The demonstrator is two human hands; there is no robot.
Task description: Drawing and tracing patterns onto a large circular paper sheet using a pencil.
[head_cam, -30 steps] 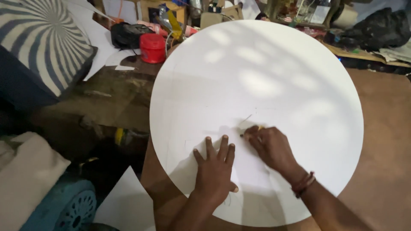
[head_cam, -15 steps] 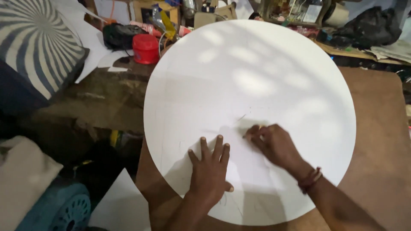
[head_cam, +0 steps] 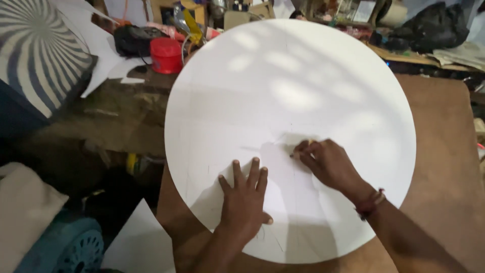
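Head view. A large white round board [head_cam: 290, 91] lies flat on a brown wooden table [head_cam: 444, 167] and overhangs the table's left edge. The board fills the middle of the view; faint pencil lines cross its lower half.

Surroundings: a red cylindrical container [head_cam: 166, 55] stands just beyond the board's upper left rim, with a black bag-like item [head_cam: 132, 39] beside it. A panel with a blue-and-white swirl pattern [head_cam: 38, 48] leans at the far left. White paper sheets [head_cam: 135, 242] lie on the floor at lower left, next to a blue plastic object [head_cam: 60, 250]. A dark bundle [head_cam: 437, 28] and general clutter sit along the far edge of the table. Nothing lies on the board between the hands and its far rim.

Left hand [head_cam: 245, 202]: pressed flat on the board's lower part, palm down, fingers spread and pointing away from the person. It grasps nothing.

Right hand [head_cam: 328, 163]: fingers curled tight around a pencil [head_cam: 301, 147], just right of the left hand. A cord bracelet [head_cam: 370, 202] circles the wrist. Only a short, pale length of the pencil shows at the fingertips; the rest is hidden in the fist. The tip points left and meets the board near its centre. The long axis cannot be judged fully; the visible part runs roughly left to right.
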